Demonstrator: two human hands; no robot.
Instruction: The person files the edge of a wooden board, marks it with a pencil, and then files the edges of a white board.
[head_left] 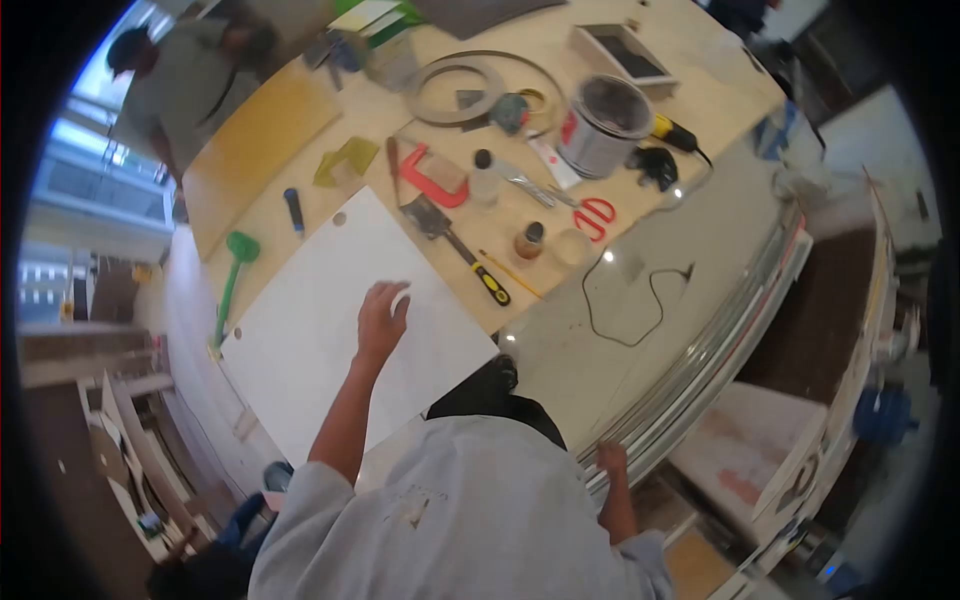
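My left hand [382, 320] is over a large white panel [290, 320] on the workbench, thumb apart from the bent fingers and nothing visible in the grasp. The panel has a round hole near its far corner and another at its left corner. To the right of it lies a scraper [470, 255] with a black-and-yellow handle, beside a yellow pencil [512, 275]. My right hand [611, 459] hangs low by my side, near long metal profiles [690, 375]; its fingers are too small and blurred to make out.
On the bench [360, 110] are red-handled scissors [597, 218], a red clamp [432, 180], a large can [603, 130], small bottles and a green mallet [238, 252]. A black cable [625, 343] lies on the floor. People [185, 85] stand at the far left.
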